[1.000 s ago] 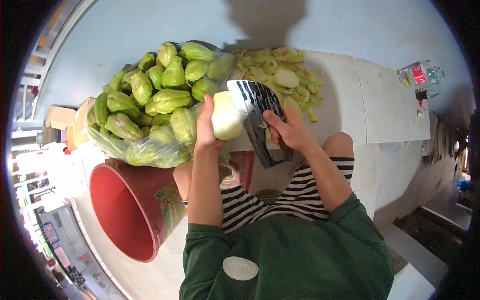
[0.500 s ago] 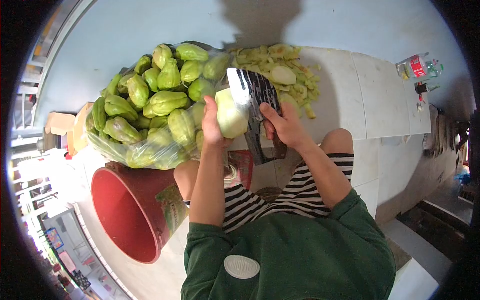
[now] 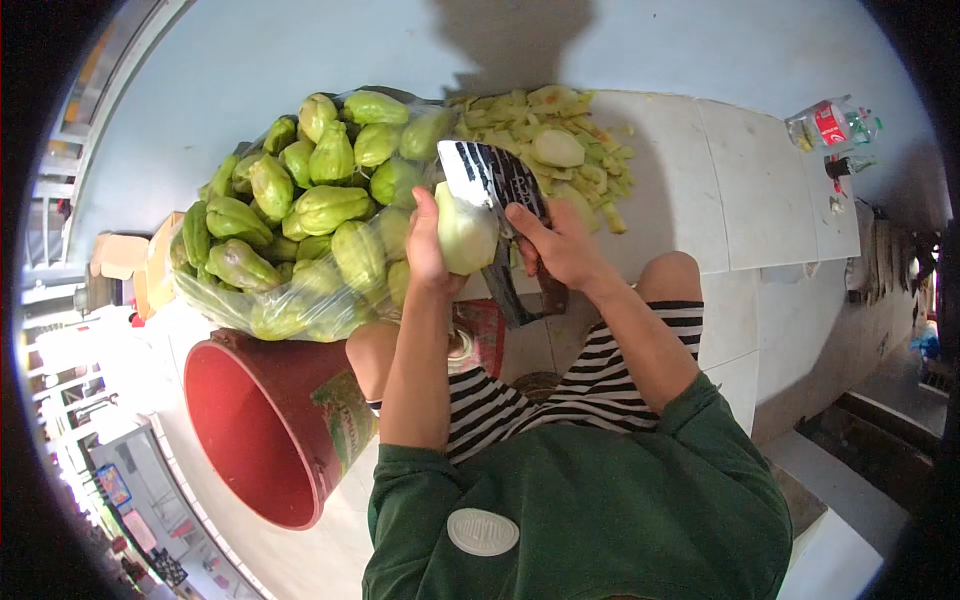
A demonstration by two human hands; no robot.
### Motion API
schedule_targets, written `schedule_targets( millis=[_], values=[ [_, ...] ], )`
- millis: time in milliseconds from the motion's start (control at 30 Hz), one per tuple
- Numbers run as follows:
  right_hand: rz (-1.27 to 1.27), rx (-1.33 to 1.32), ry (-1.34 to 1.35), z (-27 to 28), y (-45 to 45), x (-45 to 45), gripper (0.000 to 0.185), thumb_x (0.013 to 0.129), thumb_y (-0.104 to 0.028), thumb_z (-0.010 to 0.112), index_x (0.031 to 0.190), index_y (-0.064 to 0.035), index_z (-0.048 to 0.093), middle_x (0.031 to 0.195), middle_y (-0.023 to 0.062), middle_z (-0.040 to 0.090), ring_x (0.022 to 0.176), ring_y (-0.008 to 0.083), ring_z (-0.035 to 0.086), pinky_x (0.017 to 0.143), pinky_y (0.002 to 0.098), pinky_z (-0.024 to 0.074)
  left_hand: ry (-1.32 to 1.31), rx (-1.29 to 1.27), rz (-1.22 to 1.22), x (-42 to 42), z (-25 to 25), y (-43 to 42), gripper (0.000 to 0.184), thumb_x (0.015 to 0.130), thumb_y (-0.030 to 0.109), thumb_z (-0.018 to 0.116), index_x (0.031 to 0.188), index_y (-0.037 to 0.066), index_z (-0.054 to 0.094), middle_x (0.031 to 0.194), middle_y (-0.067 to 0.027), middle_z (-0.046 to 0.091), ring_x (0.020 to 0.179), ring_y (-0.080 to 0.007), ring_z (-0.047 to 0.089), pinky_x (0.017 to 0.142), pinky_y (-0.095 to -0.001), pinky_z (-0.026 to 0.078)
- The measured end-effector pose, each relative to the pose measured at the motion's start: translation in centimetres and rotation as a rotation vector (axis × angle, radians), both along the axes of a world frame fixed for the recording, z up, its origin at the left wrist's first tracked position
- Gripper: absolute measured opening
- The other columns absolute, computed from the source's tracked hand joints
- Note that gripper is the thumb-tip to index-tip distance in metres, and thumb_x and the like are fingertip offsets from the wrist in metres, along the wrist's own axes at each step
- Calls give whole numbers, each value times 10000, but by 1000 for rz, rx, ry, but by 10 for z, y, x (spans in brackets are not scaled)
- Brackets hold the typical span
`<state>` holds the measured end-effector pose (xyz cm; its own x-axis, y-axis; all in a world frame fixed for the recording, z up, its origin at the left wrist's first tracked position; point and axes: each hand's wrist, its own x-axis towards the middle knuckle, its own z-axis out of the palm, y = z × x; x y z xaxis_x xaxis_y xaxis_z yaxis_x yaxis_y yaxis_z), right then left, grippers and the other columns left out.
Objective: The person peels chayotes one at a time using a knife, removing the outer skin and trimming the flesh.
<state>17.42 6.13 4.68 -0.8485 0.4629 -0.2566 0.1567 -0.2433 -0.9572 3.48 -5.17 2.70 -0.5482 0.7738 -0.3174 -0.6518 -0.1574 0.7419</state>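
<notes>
One peeled chayote [image 3: 467,240] is clasped in the left hand [image 3: 428,242], just beside the clear plastic bag [image 3: 345,302]; a broad knife [image 3: 512,182] is gripped by the right hand [image 3: 567,245], its blade laid against the flesh. Green chayotes [image 3: 270,187] are heaped in the bag; peelings [image 3: 598,178] are strewn to its right.

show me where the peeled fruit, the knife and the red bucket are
peeled fruit [image 3: 466,236]: head view, on its pale side facing the camera
knife [image 3: 503,180]: head view, on the flat of its blade
red bucket [image 3: 301,376]: head view, on the outer wall near the rim
</notes>
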Motion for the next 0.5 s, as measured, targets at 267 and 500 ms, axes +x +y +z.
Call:
schedule_targets(
  millis=[267, 500],
  values=[
    [5, 99, -100, -1, 18, 2, 372, 946, -379, 584, 737, -77, 525, 540, -21, 481, 461, 80, 499, 448, 267, 432, 38, -124, 15, -4, 8, -5, 691, 957, 626, 296, 1141, 20, 572, 951, -101, 656, 793, -218, 648, 703, -361, 542],
    [-96, 1138, 71, -10, -16, 7, 185, 853, -166, 616, 913, -12, 533, 749, 137, 589, 597, 282, 608, 494, 378, 480, 3, 210, 491, -11, 7, 1, 703, 951, 654, 224, 1216, 50, 468, 888, -137, 582, 813, -290, 597, 717, -428, 531]
  ],
)
